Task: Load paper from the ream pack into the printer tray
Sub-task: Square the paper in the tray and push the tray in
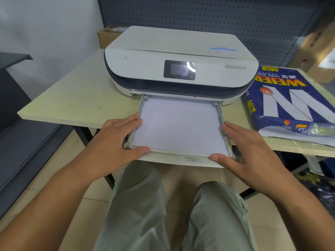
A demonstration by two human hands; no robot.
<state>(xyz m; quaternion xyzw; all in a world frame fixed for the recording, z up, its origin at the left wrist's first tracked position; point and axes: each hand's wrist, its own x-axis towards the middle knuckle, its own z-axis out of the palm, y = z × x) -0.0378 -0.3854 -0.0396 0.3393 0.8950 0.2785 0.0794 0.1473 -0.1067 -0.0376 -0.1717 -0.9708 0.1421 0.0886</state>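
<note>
A white printer (181, 57) stands on a pale table (76, 98). Its paper tray (170, 156) is pulled out toward me over the table's front edge. A stack of white paper (179, 124) lies flat inside the tray. My left hand (117, 142) grips the tray's left front corner, thumb on the front rim and fingers along the side. My right hand (248, 149) holds the right front corner the same way. The blue ream pack (293, 102) lies on the table to the right of the printer, its near end torn open with white paper showing.
A dark pegboard wall (217, 15) rises behind the printer. Cardboard boxes (319, 51) sit at the back right, and another (107, 37) is behind the printer on the left. A dark shelf (14, 69) stands to the left. My knees (163, 205) are under the tray.
</note>
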